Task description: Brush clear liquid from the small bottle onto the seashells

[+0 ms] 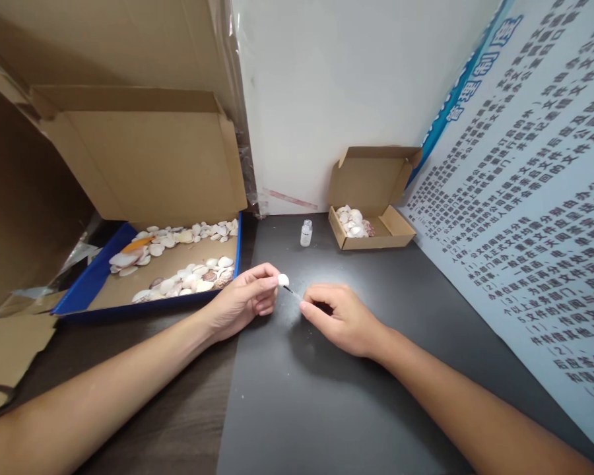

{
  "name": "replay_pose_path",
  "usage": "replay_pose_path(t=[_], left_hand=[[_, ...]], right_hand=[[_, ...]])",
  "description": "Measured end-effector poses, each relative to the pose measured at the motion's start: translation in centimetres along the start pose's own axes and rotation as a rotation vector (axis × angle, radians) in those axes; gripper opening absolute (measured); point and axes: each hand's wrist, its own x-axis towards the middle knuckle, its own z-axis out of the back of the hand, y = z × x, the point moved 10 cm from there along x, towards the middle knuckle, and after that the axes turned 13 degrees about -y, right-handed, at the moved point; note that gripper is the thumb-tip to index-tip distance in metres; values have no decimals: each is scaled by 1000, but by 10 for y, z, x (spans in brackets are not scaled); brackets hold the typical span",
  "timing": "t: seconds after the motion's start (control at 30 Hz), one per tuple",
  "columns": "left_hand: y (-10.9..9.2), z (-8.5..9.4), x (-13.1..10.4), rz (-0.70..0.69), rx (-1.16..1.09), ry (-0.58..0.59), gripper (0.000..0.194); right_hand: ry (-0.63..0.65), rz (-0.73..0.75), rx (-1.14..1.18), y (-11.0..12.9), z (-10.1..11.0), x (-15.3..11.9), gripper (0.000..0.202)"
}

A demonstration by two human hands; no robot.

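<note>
Between the thumb and fingers of my left hand (250, 293) is a small white seashell (283, 280), held above the dark mat. My right hand (344, 318) is closed on a thin brush (292, 292). Its dark tip meets the lower edge of the shell, and its pale stem runs back into my fingers; the handle end is hidden by the hand. Beyond both hands stands a small glass bottle (305, 233) with a white label, upright and uncapped.
At left lies a blue-edged cardboard box (163, 298), lid up, with rows of shells (188, 280) inside. A smaller open box (389, 227) holding white shells (352, 221) stands back right. A white panel (327, 105) and a printed poster (525, 198) bound the dark mat (297, 409).
</note>
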Motion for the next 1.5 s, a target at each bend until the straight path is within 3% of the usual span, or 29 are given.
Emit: replay_pose_path(t=[0.13, 0.63, 0.9, 1.5], left_hand=[[0, 0, 0, 1, 3, 5, 21], [3, -10, -5, 51, -37, 106, 12], [5, -15, -8, 80, -49, 145, 15], [6, -10, -4, 71, 3, 86, 23]], right_hand=[[-57, -71, -40, -9, 6, 2, 37], [-12, 18, 42, 4, 1, -3, 33], [-18, -9, 19, 1, 0, -1, 33], [-15, -49, -11, -4, 1, -1, 34]])
